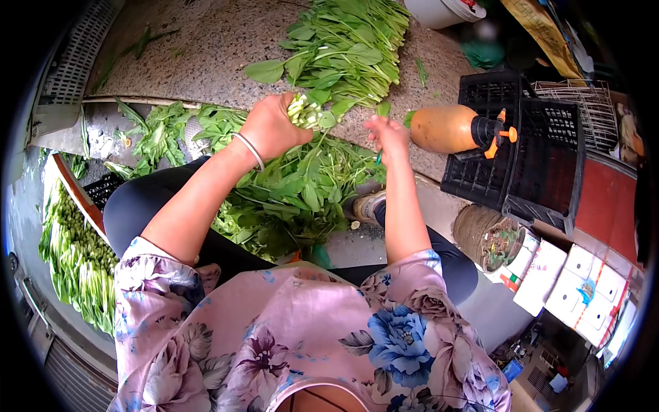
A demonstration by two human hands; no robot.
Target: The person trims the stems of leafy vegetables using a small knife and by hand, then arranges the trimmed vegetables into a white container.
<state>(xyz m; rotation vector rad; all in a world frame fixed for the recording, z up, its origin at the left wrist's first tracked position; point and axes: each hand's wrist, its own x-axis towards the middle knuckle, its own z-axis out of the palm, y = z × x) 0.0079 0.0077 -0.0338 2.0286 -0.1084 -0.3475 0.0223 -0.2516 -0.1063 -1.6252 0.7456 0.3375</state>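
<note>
My left hand (273, 129), with a bangle on the wrist, is wrapped round a bunch of leafy greens (304, 112). The pale stem ends face right, and the leaves hang below. To the right, my right hand (388, 139) is closed, fingers curled. A small leaf (384, 108) shows just above its fingertips; I cannot tell whether they touch it. Something small and green (379, 158) pokes out under that hand, its kind unclear. Just beyond both hands, a large pile of greens (350, 51) lies on the stone slab (206, 55).
Loose greens (288, 189) lie between my legs. An orange spray bottle (445, 129) lies on its side by black crates (549, 158). Bundled greens (75, 261) are stacked at left. A white bucket (439, 12) stands at the back, and white boxes (583, 288) at right.
</note>
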